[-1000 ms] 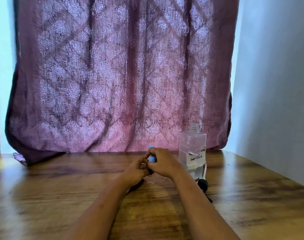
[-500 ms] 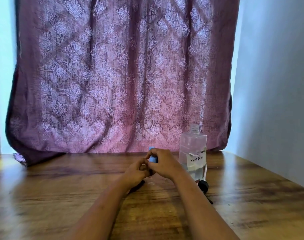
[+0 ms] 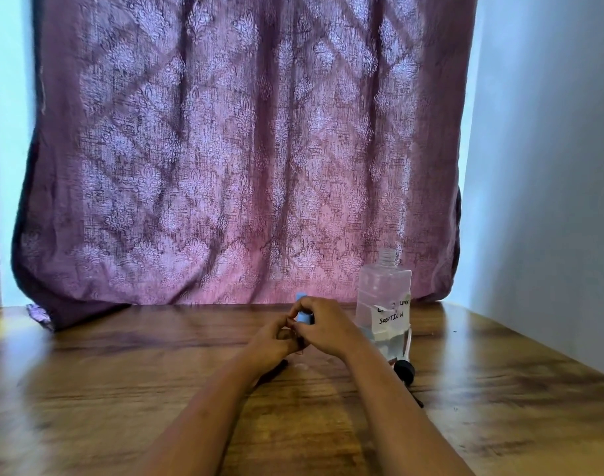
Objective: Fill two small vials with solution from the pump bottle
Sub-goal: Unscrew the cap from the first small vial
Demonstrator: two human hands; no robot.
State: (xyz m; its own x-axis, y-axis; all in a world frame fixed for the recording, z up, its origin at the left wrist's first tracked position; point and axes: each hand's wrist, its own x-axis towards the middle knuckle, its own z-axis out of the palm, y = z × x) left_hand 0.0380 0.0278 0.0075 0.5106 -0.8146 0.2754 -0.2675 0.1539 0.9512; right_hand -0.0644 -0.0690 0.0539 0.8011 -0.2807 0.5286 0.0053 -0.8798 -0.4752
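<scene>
Though mostly buried under fingers, looks like a small vial (image 3: 304,317) with a light blue cap, sitting about mid-table over the wooden table (image 3: 122,389). Can't tell if resting on the wood or lifted off it. Got the right hand (image 3: 322,329) curled over it from the right, fingers and thumb wrapped round the blue cap. Got the left hand (image 3: 273,341) tucked in just below, touching the right, fingertips pinching the lower part. Just right of the hands, seeing the clear square bottle (image 3: 384,304) upright, neck bare, part full, handwritten label reading SOLUTION. Spotted the black pump head (image 3: 405,371) lying on the wood right by the bottle's base. Behind everything, got a purple patterned curtain (image 3: 242,149).
</scene>
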